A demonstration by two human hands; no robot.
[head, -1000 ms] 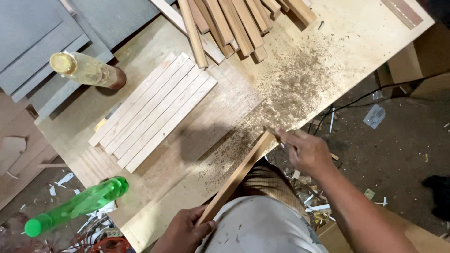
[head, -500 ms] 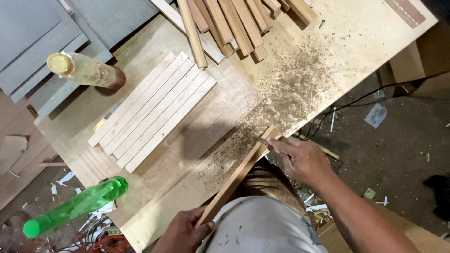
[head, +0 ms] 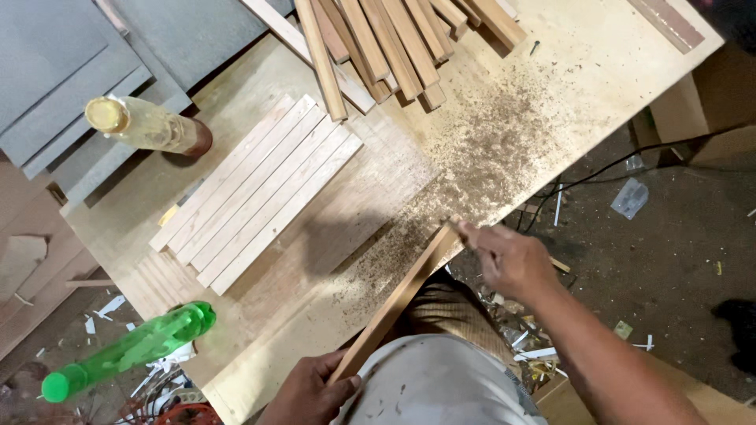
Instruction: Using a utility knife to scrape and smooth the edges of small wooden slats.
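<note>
Wooden strip (head: 398,303), long, flat and smooth-edged, runs slantwise along the near edge of the table (head: 598,71), which is pale board dusted with gritty sawdust (head: 488,157). Left hand (head: 309,389) has its fingers clenched around the strip's lower end; right hand (head: 512,260) pinches the upper end. Beside them lie a neat row of light slats (head: 256,193), a loose heap of darker battens (head: 394,43), a translucent green plastic bottle (head: 126,350) and a yellowish bottle (head: 146,126).
</note>
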